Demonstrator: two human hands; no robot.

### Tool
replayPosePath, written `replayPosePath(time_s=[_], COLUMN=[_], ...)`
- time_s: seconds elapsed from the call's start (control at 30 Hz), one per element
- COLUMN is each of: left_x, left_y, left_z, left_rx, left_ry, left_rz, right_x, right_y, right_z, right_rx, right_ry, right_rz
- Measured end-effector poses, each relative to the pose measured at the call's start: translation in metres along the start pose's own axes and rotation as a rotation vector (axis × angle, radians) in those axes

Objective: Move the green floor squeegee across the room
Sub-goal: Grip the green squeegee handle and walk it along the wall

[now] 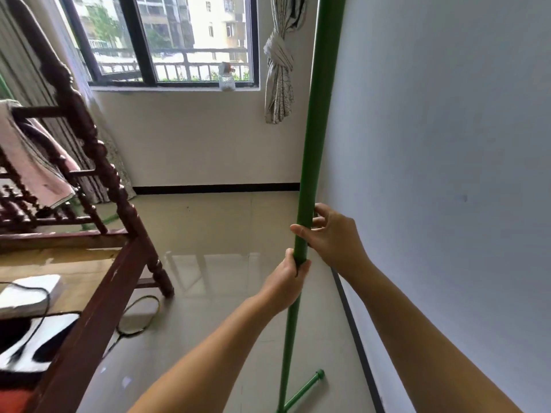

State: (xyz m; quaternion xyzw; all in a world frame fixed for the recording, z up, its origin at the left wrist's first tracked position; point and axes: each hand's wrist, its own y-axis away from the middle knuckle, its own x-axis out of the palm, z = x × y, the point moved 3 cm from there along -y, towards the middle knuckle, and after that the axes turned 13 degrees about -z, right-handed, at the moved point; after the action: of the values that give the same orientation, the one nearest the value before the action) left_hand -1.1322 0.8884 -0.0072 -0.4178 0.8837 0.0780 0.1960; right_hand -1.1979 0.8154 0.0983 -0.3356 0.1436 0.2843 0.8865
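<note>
The green floor squeegee (316,120) stands nearly upright close to the right wall, its long pole running from the top edge down to the floor. Its green crossbar head (304,390) rests on the tiles at the bottom of the frame. My left hand (287,281) is wrapped around the pole about halfway up. Just above it, my right hand (331,234) touches the pole from the wall side, with the thumb across the front and the fingers loosely spread behind it.
A dark wooden bed frame (98,180) fills the left, with a pink towel (35,162) on its rail. A black cable (140,317) loops on the glossy tiled floor (214,293). The window (167,40) and tied curtain (280,64) are ahead, the white wall (447,144) right.
</note>
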Motion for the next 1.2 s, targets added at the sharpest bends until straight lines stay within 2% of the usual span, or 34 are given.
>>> replayPosePath(time_s=[0.37, 0.57, 0.87, 1.07, 1.2], left_x=[0.049, 0.056, 0.003, -0.032, -0.039], left_y=[0.196, 0.302, 0.46, 0.551, 0.611], left_z=[-0.03, -0.031, -0.005, 0.021, 0.022], left_rx=[0.078, 0.142, 0.211, 0.19, 0.182], left_ry=[0.006, -0.016, -0.05, 0.01, 0.001], left_rz=[0.004, 0.087, 0.063, 0.035, -0.05], right_x=[-0.107, -0.152, -0.163, -0.159, -0.172], right_y=[0.163, 0.259, 0.409, 0.494, 0.541], right_z=[0.04, 0.074, 0.168, 0.222, 0.246], right_rx=[-0.02, 0.001, 0.029, 0.026, -0.022], right_ry=[0.056, 0.078, 0.074, 0.023, 0.019], right_rz=[0.016, 0.001, -0.05, 0.026, 0.081])
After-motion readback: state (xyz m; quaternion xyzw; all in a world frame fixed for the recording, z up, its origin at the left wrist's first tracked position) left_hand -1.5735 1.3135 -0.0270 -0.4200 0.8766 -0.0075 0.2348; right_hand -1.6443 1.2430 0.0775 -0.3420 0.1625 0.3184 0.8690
